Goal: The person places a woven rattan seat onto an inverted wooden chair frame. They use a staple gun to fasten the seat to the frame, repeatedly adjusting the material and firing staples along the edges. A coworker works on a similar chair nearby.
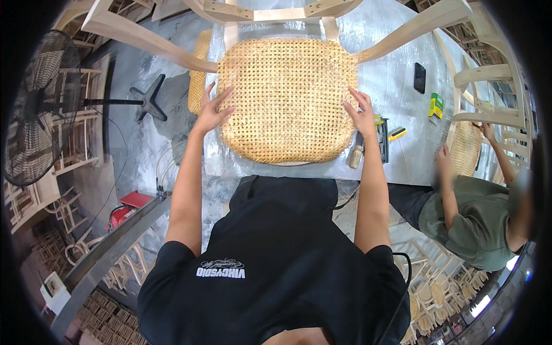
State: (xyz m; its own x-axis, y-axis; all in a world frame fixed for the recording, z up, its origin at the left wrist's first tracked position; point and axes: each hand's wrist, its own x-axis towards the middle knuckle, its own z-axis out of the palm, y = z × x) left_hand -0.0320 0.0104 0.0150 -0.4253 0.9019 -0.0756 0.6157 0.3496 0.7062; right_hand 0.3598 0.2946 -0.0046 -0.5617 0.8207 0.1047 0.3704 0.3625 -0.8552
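The woven cane sheet (286,99) lay spread over the wooden chair frame (276,14) on the tabletop (397,86), left hand (211,112) and right hand (362,114) pressing its edges with each grip apart; the staple gun (382,138) beside it lay untouched, so fastening apparently remained.

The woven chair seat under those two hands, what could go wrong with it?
1. Both the left hand and the right hand press flat on the edges of the woven cane seat. Uneven pressure might shift or crease the sheet.
2. The stapler tool and a wooden handle lie right by the right hand, near the table edge. An elbow might knock them off.
3. A co-worker sits close on the right, so they might bump.
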